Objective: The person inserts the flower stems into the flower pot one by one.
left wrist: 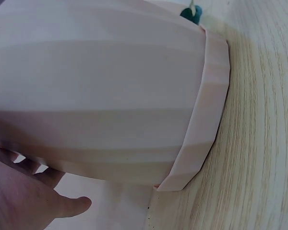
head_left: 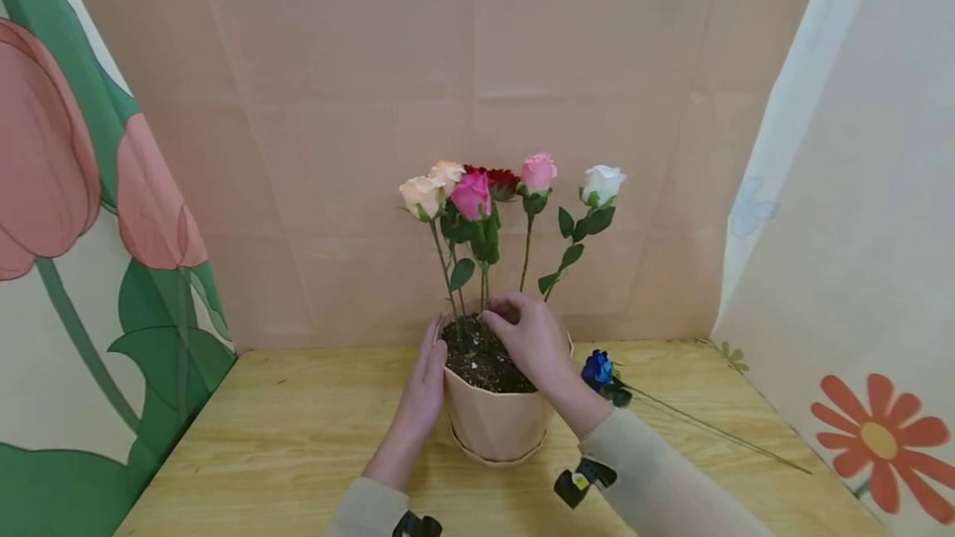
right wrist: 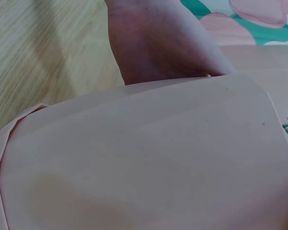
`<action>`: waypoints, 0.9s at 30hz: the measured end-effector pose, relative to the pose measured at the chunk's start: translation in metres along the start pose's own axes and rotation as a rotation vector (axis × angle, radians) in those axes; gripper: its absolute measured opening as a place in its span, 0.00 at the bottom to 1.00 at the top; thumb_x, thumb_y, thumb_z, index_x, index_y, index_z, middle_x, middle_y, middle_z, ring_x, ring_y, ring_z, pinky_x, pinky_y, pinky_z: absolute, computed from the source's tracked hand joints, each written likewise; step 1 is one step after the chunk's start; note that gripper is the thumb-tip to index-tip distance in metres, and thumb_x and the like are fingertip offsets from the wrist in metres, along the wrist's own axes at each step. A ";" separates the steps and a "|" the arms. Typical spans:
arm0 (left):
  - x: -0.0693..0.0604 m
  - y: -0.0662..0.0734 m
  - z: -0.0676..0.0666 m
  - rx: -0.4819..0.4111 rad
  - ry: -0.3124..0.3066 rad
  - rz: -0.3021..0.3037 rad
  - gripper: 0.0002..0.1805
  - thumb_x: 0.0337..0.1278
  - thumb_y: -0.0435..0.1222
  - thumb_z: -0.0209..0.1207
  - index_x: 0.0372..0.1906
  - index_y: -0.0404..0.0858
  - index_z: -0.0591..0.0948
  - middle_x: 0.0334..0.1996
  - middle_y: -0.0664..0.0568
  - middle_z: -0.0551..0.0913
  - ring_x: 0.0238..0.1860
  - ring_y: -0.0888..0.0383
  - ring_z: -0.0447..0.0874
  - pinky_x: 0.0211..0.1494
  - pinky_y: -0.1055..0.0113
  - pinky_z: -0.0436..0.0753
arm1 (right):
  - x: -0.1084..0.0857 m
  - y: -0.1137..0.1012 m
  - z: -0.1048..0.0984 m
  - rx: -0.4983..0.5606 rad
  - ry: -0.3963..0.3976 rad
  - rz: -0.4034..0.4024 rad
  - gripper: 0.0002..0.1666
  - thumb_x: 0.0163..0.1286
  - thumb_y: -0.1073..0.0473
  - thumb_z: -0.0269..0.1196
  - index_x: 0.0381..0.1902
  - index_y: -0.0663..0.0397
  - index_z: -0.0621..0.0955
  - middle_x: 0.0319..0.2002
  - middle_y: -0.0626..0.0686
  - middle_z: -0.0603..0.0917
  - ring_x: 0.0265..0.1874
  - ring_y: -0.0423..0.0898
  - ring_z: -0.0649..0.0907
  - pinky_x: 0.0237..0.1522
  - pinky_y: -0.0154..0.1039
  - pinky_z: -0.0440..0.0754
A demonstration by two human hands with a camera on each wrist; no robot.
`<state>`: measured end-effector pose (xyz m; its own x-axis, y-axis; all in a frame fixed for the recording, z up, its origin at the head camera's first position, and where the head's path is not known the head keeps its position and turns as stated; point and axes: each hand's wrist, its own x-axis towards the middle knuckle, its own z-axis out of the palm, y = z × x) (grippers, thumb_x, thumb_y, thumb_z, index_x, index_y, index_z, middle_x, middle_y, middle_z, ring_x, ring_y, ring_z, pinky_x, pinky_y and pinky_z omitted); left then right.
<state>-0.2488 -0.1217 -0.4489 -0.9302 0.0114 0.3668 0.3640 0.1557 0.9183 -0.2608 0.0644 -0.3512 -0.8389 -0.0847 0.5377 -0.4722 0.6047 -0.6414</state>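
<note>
A pale pink faceted flowerpot (head_left: 496, 425) filled with dark soil (head_left: 485, 363) stands on its saucer. My left hand (head_left: 424, 379) rests against the pot's left side with its fingers fairly straight; the left wrist view shows the thumb apart from the wall. Over the soil, my right hand (head_left: 533, 342) pinches a flower stem (head_left: 485, 284) below the magenta rose (head_left: 472, 195) and red flowers (head_left: 503, 181); which bloom it bears I cannot tell. Peach roses (head_left: 422, 196), a pink rose (head_left: 539, 173) and a white rose (head_left: 603, 186) also rise from the pot.
A blue rose (head_left: 598, 370) lies right of the pot on the wooden table (head_left: 298, 429), its long stem pointing toward the front right. Behind hangs a plain pinkish backdrop (head_left: 336, 131). Flower-printed sheets (head_left: 67, 338) flank both sides.
</note>
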 end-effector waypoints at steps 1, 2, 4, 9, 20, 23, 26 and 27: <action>0.000 0.000 0.000 -0.002 0.000 0.000 0.35 0.94 0.56 0.35 0.92 0.49 0.51 0.90 0.48 0.51 0.89 0.41 0.45 0.87 0.34 0.46 | 0.000 0.000 0.000 0.001 0.003 -0.002 0.11 0.76 0.55 0.76 0.51 0.52 0.93 0.46 0.51 0.93 0.45 0.49 0.92 0.52 0.53 0.91; 0.000 0.000 0.000 -0.004 0.000 -0.002 0.35 0.94 0.56 0.35 0.92 0.49 0.51 0.90 0.48 0.51 0.89 0.41 0.45 0.87 0.34 0.46 | -0.001 0.001 0.000 0.002 0.006 -0.001 0.11 0.76 0.54 0.76 0.51 0.52 0.93 0.46 0.51 0.94 0.45 0.49 0.92 0.53 0.53 0.92; 0.000 0.000 0.001 -0.005 -0.003 -0.005 0.35 0.94 0.55 0.35 0.92 0.49 0.51 0.90 0.48 0.50 0.89 0.41 0.45 0.87 0.34 0.46 | -0.003 0.001 0.000 0.012 0.013 0.003 0.13 0.76 0.53 0.76 0.53 0.52 0.92 0.47 0.51 0.94 0.46 0.49 0.92 0.53 0.53 0.92; -0.001 0.001 0.001 -0.002 -0.008 -0.003 0.35 0.94 0.55 0.35 0.92 0.48 0.50 0.91 0.48 0.49 0.89 0.40 0.44 0.87 0.33 0.46 | -0.006 -0.001 -0.002 0.047 0.032 0.005 0.13 0.77 0.53 0.75 0.53 0.52 0.92 0.48 0.51 0.94 0.45 0.49 0.93 0.50 0.53 0.93; 0.000 0.001 0.003 0.004 -0.011 0.002 0.35 0.94 0.54 0.34 0.92 0.47 0.50 0.90 0.48 0.50 0.89 0.41 0.45 0.87 0.35 0.46 | -0.019 -0.003 -0.016 0.110 0.011 0.019 0.17 0.77 0.56 0.75 0.60 0.52 0.91 0.50 0.51 0.93 0.46 0.49 0.92 0.50 0.51 0.93; 0.001 0.002 0.003 0.013 -0.002 0.003 0.34 0.95 0.52 0.34 0.92 0.46 0.50 0.90 0.48 0.51 0.89 0.42 0.45 0.88 0.36 0.47 | -0.025 -0.004 -0.022 0.099 0.006 0.020 0.17 0.77 0.53 0.75 0.59 0.50 0.91 0.50 0.49 0.93 0.46 0.48 0.92 0.50 0.51 0.93; 0.001 0.002 0.002 0.019 0.006 -0.001 0.34 0.95 0.51 0.34 0.92 0.47 0.51 0.90 0.47 0.51 0.89 0.41 0.45 0.88 0.35 0.47 | -0.030 -0.004 -0.028 0.097 -0.007 0.015 0.16 0.77 0.52 0.75 0.58 0.49 0.92 0.50 0.48 0.93 0.45 0.47 0.93 0.48 0.50 0.93; 0.001 0.002 0.001 0.017 0.006 -0.003 0.34 0.95 0.51 0.34 0.92 0.47 0.51 0.90 0.47 0.51 0.89 0.41 0.45 0.87 0.35 0.47 | -0.031 -0.004 -0.031 0.097 -0.010 0.017 0.16 0.77 0.52 0.75 0.58 0.48 0.92 0.50 0.48 0.93 0.45 0.46 0.93 0.47 0.50 0.93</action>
<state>-0.2493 -0.1202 -0.4473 -0.9310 0.0046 0.3651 0.3603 0.1727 0.9167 -0.2242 0.0888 -0.3488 -0.8494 -0.0829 0.5212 -0.4813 0.5267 -0.7006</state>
